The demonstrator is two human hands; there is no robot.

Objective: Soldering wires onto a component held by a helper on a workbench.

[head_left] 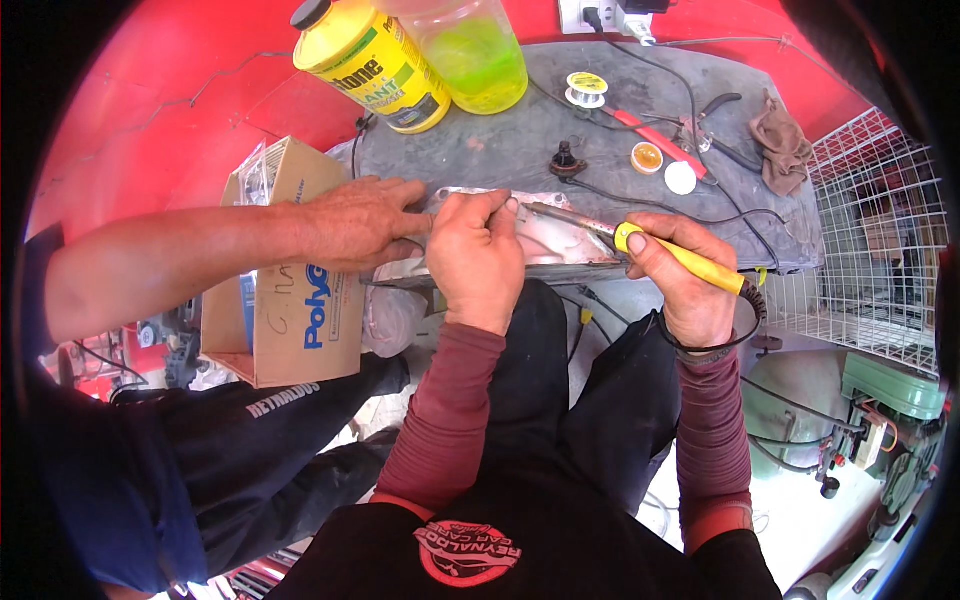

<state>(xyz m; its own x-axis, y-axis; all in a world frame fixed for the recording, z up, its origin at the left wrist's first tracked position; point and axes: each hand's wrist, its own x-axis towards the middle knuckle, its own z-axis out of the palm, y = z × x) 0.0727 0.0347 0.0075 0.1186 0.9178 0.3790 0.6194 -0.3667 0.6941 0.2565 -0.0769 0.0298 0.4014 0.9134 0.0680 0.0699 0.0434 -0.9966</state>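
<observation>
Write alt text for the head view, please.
The person's right hand holds a yellow-handled soldering iron to a metal part that the left hand steadies, while a co-worker's hand grips its left end.

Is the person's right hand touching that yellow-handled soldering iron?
Touching. The head view shows the right hand wrapped around the yellow-handled soldering iron, thumb pressed on the handle, with no gap between them.

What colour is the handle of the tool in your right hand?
Bright yellow. The soldering iron's handle in the right hand shows best in the head view.
</observation>
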